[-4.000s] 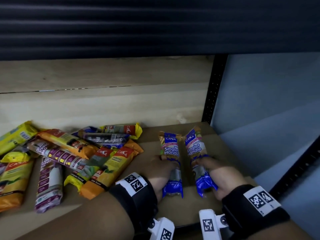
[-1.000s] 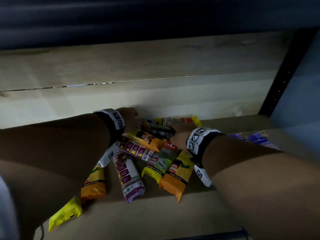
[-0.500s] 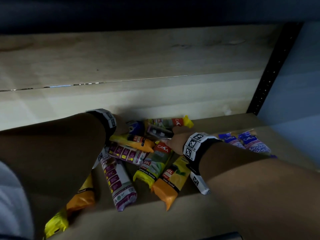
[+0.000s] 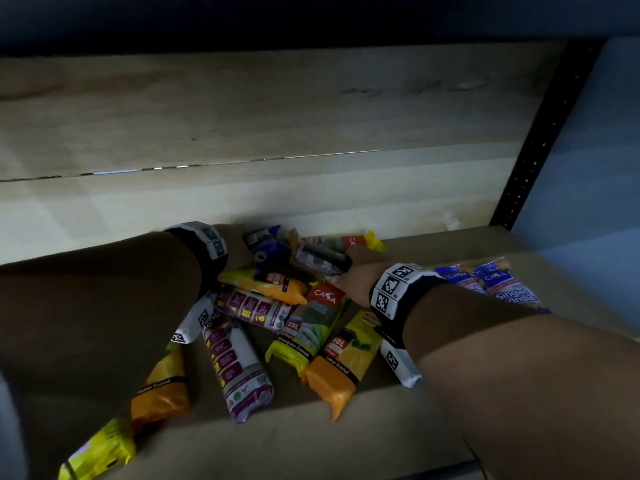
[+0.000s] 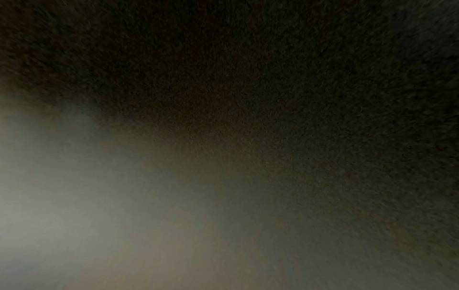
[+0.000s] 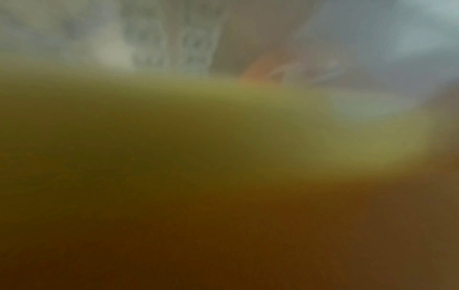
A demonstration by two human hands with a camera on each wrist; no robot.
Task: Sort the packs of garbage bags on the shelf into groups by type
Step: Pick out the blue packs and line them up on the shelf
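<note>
A mixed pile of garbage bag packs lies on the shelf (image 4: pixel 277 445) in the head view. My left hand (image 4: pixel 239 247) reaches to the pile's back and grips a dark blue pack (image 4: pixel 268 251), tipped up on end. My right hand (image 4: pixel 356 271) holds the end of a grey patterned pack (image 4: pixel 322 259); its fingers are mostly hidden. Below lie an orange pack (image 4: pixel 263 282), two purple-white packs (image 4: pixel 252 306) (image 4: pixel 235 368), a green-yellow pack (image 4: pixel 308 327) and an orange lemon pack (image 4: pixel 343 362). Two blue Singlet Handle packs (image 4: pixel 485 282) lie side by side at the right. Both wrist views are blurred.
A yellow-red pack (image 4: pixel 349 242) lies against the wooden back wall (image 4: pixel 277 116). An orange pack (image 4: pixel 162 386) and a yellow pack (image 4: pixel 100 452) lie at the front left, under my left forearm. A black upright post (image 4: pixel 540 143) bounds the shelf on the right.
Both hands left the two blue Singlet Handle packs at the right and reached into the pile. In the last half second the dark blue pack tipped up in my left hand.
</note>
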